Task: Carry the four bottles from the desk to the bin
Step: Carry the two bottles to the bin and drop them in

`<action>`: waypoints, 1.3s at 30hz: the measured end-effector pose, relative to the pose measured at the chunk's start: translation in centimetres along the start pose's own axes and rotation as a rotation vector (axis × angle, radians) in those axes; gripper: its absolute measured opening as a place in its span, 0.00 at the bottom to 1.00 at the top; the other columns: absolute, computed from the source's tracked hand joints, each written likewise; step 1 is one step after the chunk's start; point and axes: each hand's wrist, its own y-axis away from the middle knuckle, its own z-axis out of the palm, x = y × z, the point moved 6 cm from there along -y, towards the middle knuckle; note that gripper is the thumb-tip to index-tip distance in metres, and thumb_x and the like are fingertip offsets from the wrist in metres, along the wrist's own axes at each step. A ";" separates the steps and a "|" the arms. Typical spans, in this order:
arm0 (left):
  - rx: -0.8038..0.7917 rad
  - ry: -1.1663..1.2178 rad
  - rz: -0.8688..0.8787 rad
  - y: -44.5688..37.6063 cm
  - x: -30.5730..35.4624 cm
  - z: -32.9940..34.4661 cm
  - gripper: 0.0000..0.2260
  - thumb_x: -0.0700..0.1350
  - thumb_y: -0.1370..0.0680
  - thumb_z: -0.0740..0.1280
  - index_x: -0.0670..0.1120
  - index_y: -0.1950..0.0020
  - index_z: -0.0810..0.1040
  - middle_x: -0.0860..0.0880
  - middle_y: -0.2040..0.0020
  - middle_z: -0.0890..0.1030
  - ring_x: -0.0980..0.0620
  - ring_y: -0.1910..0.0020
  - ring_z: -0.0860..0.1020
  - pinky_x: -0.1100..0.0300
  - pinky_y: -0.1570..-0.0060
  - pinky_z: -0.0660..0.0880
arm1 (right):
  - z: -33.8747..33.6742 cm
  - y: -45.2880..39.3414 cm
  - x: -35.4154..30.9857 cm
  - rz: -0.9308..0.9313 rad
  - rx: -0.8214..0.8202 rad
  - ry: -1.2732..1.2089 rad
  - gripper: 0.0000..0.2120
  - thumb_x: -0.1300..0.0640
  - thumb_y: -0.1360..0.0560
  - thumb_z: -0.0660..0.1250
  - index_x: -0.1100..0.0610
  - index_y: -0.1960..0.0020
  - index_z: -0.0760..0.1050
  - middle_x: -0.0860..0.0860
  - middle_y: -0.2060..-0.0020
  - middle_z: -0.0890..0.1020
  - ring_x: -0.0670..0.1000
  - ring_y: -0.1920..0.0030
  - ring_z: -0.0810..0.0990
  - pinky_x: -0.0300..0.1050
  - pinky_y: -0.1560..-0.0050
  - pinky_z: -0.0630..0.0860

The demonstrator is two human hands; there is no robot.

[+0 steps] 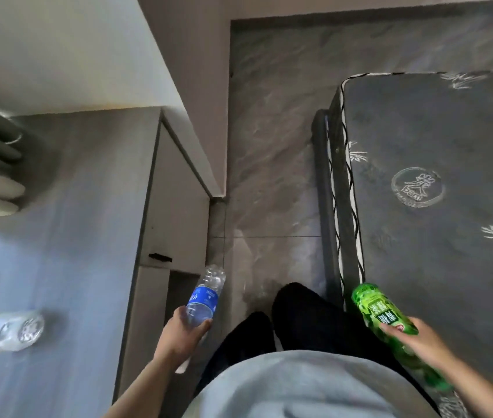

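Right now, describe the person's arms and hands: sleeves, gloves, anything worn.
Both forearms are bare to the frame's edge, with no sleeve in view. The left hand and right hand wear no gloves, and no rings, watch or wristband can be seen.

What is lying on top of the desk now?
One clear bottle lies on its side on the desk, blurred. Its contents cannot be told.

desk left, bottles on it | floor between | mattress right
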 end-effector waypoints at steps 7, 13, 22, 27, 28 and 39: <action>0.028 -0.024 0.044 -8.1 12.3 -2.3 0.27 0.55 0.30 0.70 0.43 0.37 0.70 0.41 0.46 0.79 0.42 0.52 0.76 0.56 0.56 0.69 | -6.0 -6.1 -4.6 0.095 0.055 -0.081 0.14 0.48 0.30 0.72 0.58 0.55 0.75 0.58 0.64 0.81 0.55 0.67 0.78 0.45 0.64 0.75; 0.012 0.053 -0.110 -10.4 15.9 -3.3 0.29 0.57 0.30 0.70 0.42 0.37 0.69 0.45 0.53 0.77 0.44 0.56 0.74 0.55 0.58 0.68 | -12.2 -11.8 -15.9 0.002 0.031 -0.080 0.23 0.43 0.31 0.71 0.54 0.42 0.71 0.57 0.53 0.79 0.58 0.54 0.80 0.48 0.50 0.74; -0.013 0.117 -0.212 -18.4 24.0 -8.2 0.24 0.57 0.38 0.69 0.44 0.47 0.79 0.46 0.58 0.81 0.46 0.59 0.79 0.57 0.60 0.70 | -17.4 -19.6 -30.4 -0.065 0.075 -0.079 0.16 0.47 0.31 0.72 0.55 0.51 0.73 0.54 0.62 0.80 0.52 0.64 0.77 0.45 0.60 0.75; -0.027 0.138 -0.152 -25.3 32.0 -12.5 0.28 0.53 0.31 0.73 0.44 0.36 0.69 0.39 0.48 0.80 0.40 0.53 0.80 0.54 0.55 0.75 | -18.9 -22.7 -34.0 0.072 0.092 -0.052 0.27 0.46 0.31 0.72 0.61 0.39 0.73 0.61 0.49 0.79 0.60 0.50 0.78 0.51 0.45 0.74; -0.041 0.122 -0.118 -26.7 34.4 -13.3 0.28 0.53 0.31 0.73 0.44 0.36 0.69 0.39 0.49 0.80 0.40 0.53 0.80 0.54 0.55 0.75 | -19.4 -23.3 -34.6 0.096 0.096 -0.053 0.29 0.45 0.31 0.72 0.62 0.37 0.72 0.63 0.46 0.79 0.61 0.48 0.78 0.52 0.43 0.74; -0.039 0.003 0.107 -39.3 56.9 -19.8 0.24 0.50 0.28 0.71 0.43 0.37 0.69 0.38 0.46 0.80 0.39 0.51 0.79 0.52 0.54 0.76 | -26.5 -31.8 -41.9 0.247 0.091 -0.117 0.24 0.47 0.30 0.72 0.66 0.46 0.77 0.63 0.55 0.82 0.61 0.55 0.81 0.48 0.51 0.74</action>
